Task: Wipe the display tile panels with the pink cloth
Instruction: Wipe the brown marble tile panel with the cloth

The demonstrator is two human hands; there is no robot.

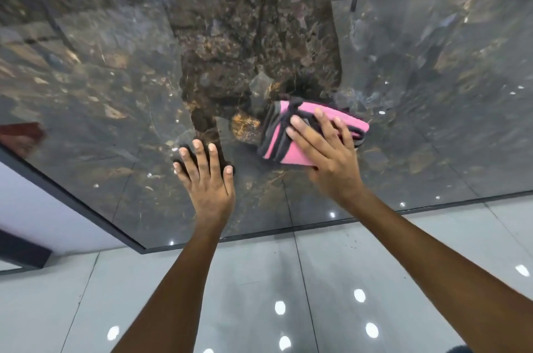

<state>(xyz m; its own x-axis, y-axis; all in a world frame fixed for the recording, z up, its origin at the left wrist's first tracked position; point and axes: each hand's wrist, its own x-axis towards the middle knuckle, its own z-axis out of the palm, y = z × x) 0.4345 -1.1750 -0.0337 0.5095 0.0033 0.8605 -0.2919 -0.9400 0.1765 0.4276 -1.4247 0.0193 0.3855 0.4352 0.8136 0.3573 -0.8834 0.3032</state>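
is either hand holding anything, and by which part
No true grip: the right hand presses flat on the folded pink cloth; the left hand lies flat on the tile panel.

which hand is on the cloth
The right hand. It presses the folded pink cloth flat against the dark tile panel with straight fingers. The left hand rests bare on the panel, apart from the cloth.

Glossy grey floor tiles [173,295] mirror round ceiling lights [359,295].
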